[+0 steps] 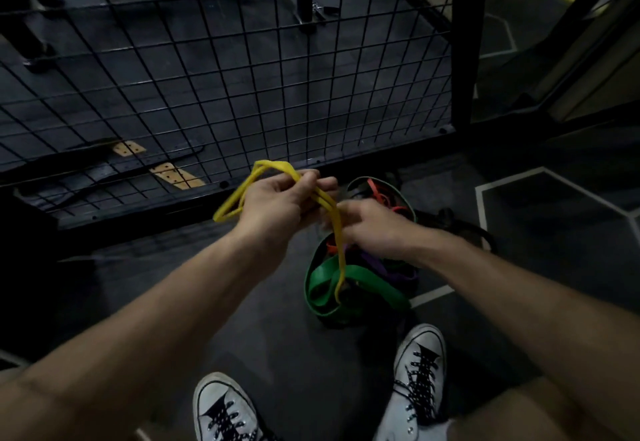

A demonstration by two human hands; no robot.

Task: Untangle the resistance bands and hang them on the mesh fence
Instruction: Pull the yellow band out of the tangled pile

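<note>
A thin yellow resistance band [231, 205] is lifted above the floor, with my left hand [277, 203] gripping its looped upper part. My right hand [372, 226] pinches the same yellow band lower down, where it drops toward the pile. On the floor lies a tangled pile of bands: a wide green band [363, 279], a purple band [388, 267] and an orange-red band [379, 194]. The yellow band's lower end runs into the green loops. The black mesh fence [242, 70] stands just beyond my hands.
The fence's thick black post [464, 42] rises at the right and its base rail [156, 205] runs along the floor. Dark straps and tan plates [173, 175] lie behind the mesh. My two white sneakers [419, 371] stand on the dark floor near the pile.
</note>
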